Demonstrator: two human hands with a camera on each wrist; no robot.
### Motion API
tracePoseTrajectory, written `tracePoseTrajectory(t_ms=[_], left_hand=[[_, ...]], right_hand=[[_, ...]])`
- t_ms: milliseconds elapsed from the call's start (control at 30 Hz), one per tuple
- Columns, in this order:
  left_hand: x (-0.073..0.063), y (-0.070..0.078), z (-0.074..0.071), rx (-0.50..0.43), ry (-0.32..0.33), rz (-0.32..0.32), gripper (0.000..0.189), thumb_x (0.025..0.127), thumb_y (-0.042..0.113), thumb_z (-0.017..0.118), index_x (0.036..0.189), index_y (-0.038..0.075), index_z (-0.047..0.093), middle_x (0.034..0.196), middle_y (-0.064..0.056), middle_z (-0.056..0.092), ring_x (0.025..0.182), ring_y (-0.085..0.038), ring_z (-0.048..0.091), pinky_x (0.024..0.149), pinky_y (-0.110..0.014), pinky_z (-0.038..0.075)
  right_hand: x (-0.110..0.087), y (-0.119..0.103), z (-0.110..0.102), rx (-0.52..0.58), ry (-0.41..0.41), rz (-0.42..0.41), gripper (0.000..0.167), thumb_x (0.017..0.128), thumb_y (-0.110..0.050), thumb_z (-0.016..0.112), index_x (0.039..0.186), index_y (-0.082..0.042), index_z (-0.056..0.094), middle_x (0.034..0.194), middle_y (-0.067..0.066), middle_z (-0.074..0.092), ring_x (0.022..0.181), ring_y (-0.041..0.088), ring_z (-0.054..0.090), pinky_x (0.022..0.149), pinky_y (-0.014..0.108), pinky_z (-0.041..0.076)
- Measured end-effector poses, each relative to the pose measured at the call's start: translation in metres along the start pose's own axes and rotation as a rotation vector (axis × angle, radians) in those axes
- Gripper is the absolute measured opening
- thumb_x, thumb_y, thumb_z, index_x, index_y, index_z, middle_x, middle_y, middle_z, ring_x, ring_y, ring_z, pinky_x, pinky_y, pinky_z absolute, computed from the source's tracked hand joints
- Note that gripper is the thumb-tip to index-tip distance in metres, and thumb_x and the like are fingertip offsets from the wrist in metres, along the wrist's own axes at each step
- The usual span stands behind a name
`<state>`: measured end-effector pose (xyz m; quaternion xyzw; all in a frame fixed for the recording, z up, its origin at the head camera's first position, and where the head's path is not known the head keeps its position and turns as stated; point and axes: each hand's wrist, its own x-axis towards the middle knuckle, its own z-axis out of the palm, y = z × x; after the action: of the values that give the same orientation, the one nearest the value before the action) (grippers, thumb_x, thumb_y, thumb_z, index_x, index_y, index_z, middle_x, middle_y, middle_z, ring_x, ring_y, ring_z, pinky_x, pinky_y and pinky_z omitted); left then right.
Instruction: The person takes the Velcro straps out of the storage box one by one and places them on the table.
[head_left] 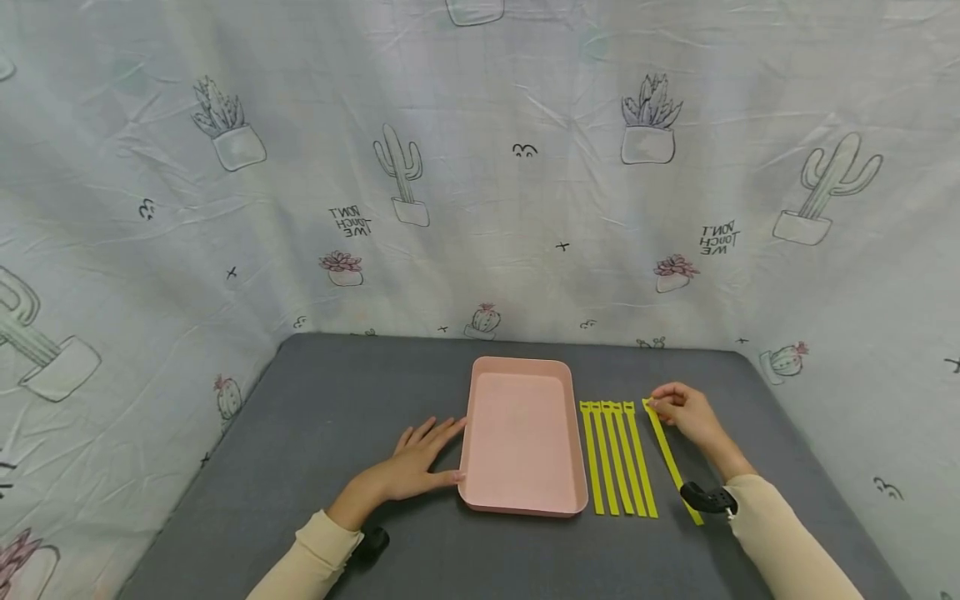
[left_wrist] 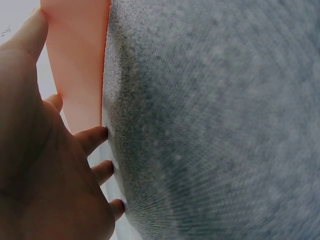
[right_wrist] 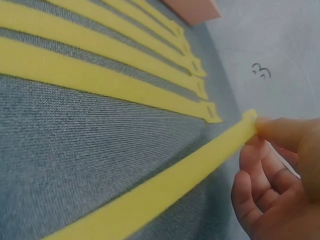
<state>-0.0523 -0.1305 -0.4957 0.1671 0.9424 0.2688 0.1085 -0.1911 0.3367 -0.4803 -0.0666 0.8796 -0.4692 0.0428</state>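
Note:
My right hand (head_left: 687,412) pinches the slotted head of a yellow hook-and-loop cable tie (right_wrist: 185,172) between thumb and finger. The tie slants down toward me, its head lifted in the right wrist view and its tail passing beside the wristband. To its left, several more yellow cable ties (head_left: 632,450) lie side by side with slotted heads at the far end. My left hand (head_left: 408,467) lies with fingers spread at the left wall of a shallow pink tray (head_left: 522,442), thumb and fingertips right at the rim. Nothing lies in the tray.
A grey cloth-covered table (head_left: 360,375) holds everything. Behind it and at both sides hangs a pale curtain (head_left: 480,192) printed with cacti. Each wrist wears a black band (head_left: 708,498).

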Motion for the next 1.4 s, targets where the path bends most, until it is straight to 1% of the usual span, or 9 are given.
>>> tracePoseTrajectory(t_ms=[167,233,333,467,633,800,967,1233,1400], left_hand=[[-0.001,0.001,-0.001,-0.004,0.001,0.004,0.084,0.093,0.064,0.054,0.16,0.036,0.012,0.167,-0.007,0.018,0.155,-0.04,0.007,0.118,-0.071,0.003],[-0.002,0.001,-0.001,-0.004,-0.001,0.006,0.084,0.093,0.064,0.054,0.16,0.035,0.012,0.167,-0.008,0.018,0.155,-0.041,0.007,0.117,-0.071,0.003],[-0.002,0.0,-0.001,-0.002,-0.001,0.006,0.084,0.093,0.064,0.054,0.16,0.036,0.012,0.167,-0.008,0.018,0.155,-0.041,0.007,0.117,-0.071,0.003],[-0.001,-0.001,0.0,0.0,-0.001,0.001,0.083,0.094,0.064,0.053,0.16,0.037,0.011,0.168,-0.007,0.017,0.156,-0.04,0.006,0.118,-0.07,0.002],[0.0,0.0,-0.001,-0.003,-0.003,0.001,0.083,0.093,0.064,0.053,0.16,0.036,0.011,0.167,-0.007,0.017,0.155,-0.04,0.006,0.117,-0.071,0.003],[-0.001,0.0,-0.001,-0.003,-0.008,-0.003,0.083,0.093,0.065,0.053,0.16,0.037,0.011,0.168,-0.007,0.017,0.156,-0.04,0.006,0.118,-0.071,0.003],[-0.002,0.0,-0.001,0.001,-0.003,0.002,0.083,0.093,0.064,0.053,0.16,0.037,0.011,0.168,-0.007,0.017,0.155,-0.04,0.007,0.118,-0.071,0.002],[-0.007,0.001,0.003,0.009,0.002,0.01,0.084,0.093,0.064,0.054,0.16,0.037,0.011,0.167,-0.006,0.018,0.155,-0.04,0.007,0.117,-0.071,0.003],[-0.011,0.001,0.007,0.011,0.006,0.01,0.085,0.092,0.064,0.054,0.159,0.039,0.01,0.168,-0.004,0.017,0.156,-0.038,0.006,0.118,-0.07,0.002]], right_hand=[[0.007,0.005,0.006,-0.031,0.016,-0.017,0.025,0.1,-0.014,0.058,0.117,0.002,0.061,0.095,0.009,0.07,0.073,0.009,0.058,0.064,0.027,0.05],[0.009,0.006,0.008,-0.038,0.022,-0.024,0.025,0.1,-0.013,0.057,0.119,0.003,0.061,0.098,0.011,0.07,0.074,0.009,0.058,0.064,0.027,0.05],[0.011,0.005,0.01,-0.041,0.032,-0.018,0.027,0.1,-0.015,0.057,0.12,0.003,0.062,0.099,0.011,0.07,0.075,0.01,0.058,0.064,0.028,0.051],[0.014,0.003,0.009,-0.035,0.048,-0.015,0.029,0.1,-0.015,0.057,0.121,0.004,0.061,0.098,0.01,0.069,0.076,0.01,0.057,0.064,0.029,0.052],[0.015,0.003,0.008,-0.052,0.044,-0.02,0.027,0.1,-0.014,0.057,0.119,0.005,0.061,0.101,0.016,0.07,0.077,0.011,0.059,0.065,0.028,0.052],[0.014,0.008,0.013,-0.098,0.038,-0.017,0.021,0.098,-0.011,0.059,0.113,0.004,0.064,0.101,0.02,0.071,0.077,0.012,0.06,0.066,0.027,0.051],[0.013,0.013,0.017,-0.136,0.063,-0.045,0.017,0.096,-0.01,0.061,0.107,0.003,0.065,0.096,0.02,0.072,0.074,0.01,0.06,0.064,0.027,0.05],[0.005,0.019,0.019,-0.184,0.097,-0.085,0.02,0.096,-0.008,0.06,0.11,0.003,0.067,0.095,0.02,0.072,0.072,0.009,0.06,0.063,0.026,0.049],[0.0,0.02,0.022,-0.204,0.118,-0.101,0.019,0.096,-0.009,0.06,0.109,0.002,0.069,0.093,0.019,0.071,0.072,0.008,0.059,0.063,0.025,0.047]])
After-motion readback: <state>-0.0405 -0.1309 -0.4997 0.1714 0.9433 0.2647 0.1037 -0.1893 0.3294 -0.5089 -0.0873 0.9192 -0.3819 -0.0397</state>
